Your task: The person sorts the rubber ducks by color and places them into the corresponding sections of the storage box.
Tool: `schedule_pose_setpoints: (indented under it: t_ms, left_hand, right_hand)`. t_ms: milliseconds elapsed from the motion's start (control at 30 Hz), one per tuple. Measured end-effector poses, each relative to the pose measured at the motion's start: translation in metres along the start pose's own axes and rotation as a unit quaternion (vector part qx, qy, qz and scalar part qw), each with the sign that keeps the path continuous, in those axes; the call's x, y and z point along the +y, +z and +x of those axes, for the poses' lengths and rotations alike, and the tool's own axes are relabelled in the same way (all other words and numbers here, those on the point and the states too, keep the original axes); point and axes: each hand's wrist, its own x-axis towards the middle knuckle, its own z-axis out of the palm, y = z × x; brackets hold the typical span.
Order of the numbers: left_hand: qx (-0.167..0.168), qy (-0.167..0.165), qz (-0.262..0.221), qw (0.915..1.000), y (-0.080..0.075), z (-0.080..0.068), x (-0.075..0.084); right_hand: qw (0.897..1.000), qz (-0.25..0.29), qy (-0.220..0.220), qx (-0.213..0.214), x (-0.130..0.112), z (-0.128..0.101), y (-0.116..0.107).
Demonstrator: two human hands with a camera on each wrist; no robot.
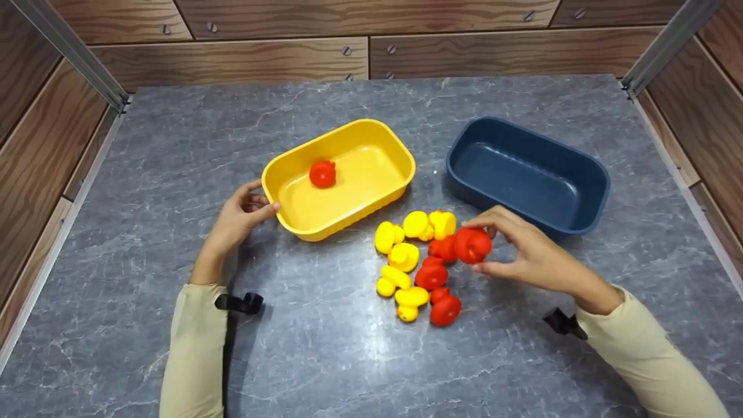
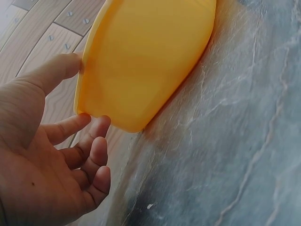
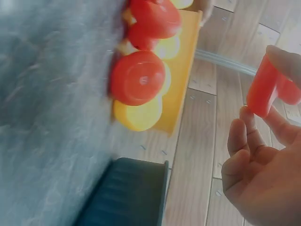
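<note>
With thumb and fingers, my left hand (image 1: 237, 217) grips the near-left end of a yellow tub (image 1: 348, 203); in the left wrist view its thumb and index fingertip are at the rim. Inside that tub sits one red rubber duck (image 1: 323, 174). My right hand (image 1: 531, 255) pinches another red rubber duck (image 3: 264, 89) between thumb and fingers, raised off the table in the right wrist view. Just left of it lie red ducks (image 1: 431, 274) and several yellow rubber ducks (image 1: 403, 256), grouped close together, some tipped over.
A dark blue tub (image 1: 525, 174) stands at the back right, just beyond my right hand, with nothing inside. The grey marbled table (image 1: 313, 348) is bounded by wood-patterned walls (image 1: 232, 61) at the back and sides.
</note>
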Motion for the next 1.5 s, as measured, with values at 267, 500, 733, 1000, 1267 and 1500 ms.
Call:
schedule_pose_setpoints:
  t_ms: [267, 500, 733, 1000, 1267, 1500]
  left_hand:
    - [-0.006, 0.009, 0.008, 0.9999, 0.001, 0.000, -0.002]
    - [-0.004, 0.010, 0.008, 0.9999, 0.000, 0.000, 0.000]
    - [-0.005, 0.010, 0.010, 0.9999, 0.000, 0.001, 0.000]
    - [-0.005, 0.008, 0.007, 0.9999, -0.001, 0.001, 0.000]
    - [-0.009, 0.002, 0.002, 1.0000, -0.001, 0.000, 0.000]
    - [-0.006, -0.001, -0.002, 1.0000, -0.001, 0.000, 0.001]
  right_hand:
    - [0.999, 0.032, 0.006, 0.018, -0.004, 0.014, -0.002]
    - [0.998, 0.052, 0.013, 0.024, -0.007, 0.030, 0.000]
    - [0.997, 0.068, 0.023, 0.034, -0.012, 0.047, 0.005]
    - [0.994, 0.091, 0.033, 0.042, -0.020, 0.071, 0.005]
    - [0.993, 0.098, 0.056, 0.029, -0.026, 0.097, 0.007]
    - [0.993, 0.086, 0.075, 0.023, -0.029, 0.121, 0.005]
